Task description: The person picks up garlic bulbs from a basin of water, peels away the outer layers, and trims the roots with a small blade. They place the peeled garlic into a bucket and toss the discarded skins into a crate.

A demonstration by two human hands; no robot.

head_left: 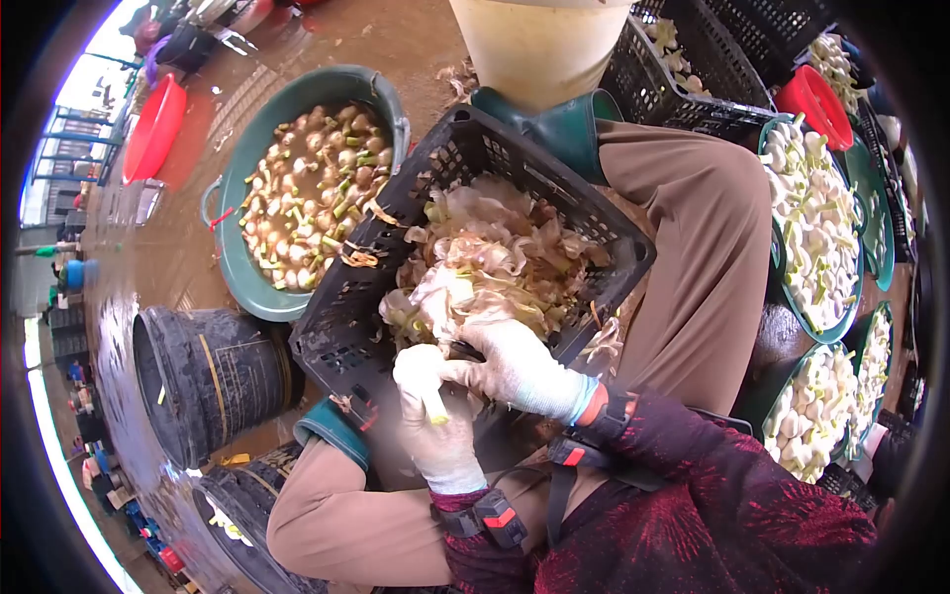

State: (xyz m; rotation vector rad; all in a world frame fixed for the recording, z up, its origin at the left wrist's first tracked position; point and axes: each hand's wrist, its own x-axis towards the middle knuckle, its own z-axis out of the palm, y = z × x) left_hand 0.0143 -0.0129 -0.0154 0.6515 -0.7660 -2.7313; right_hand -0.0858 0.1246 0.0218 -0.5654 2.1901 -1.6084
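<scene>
In my left hand point(442, 441), in a whitish work glove, is a peeled white garlic bulb point(420, 368) whose cut green stem points down toward me. My right hand point(524, 371), gloved the same way, is closed beside it, the thumb against the bulb. Something dark shows between its thumb and fingers, too small to make out. Both hands are over the near edge of a black plastic crate point(341, 302). Loose garlic skins point(495, 243) are heaped inside the crate, between my knees.
Unpeeled garlic bulbs sit in brown water in a green tub point(233, 262). Black buckets point(213, 381) stand at left, a cream bucket point(539, 45) ahead. Peeled garlic point(811, 223) fills tubs at right. Red basins point(155, 129) and black crates point(683, 84) stand farther off.
</scene>
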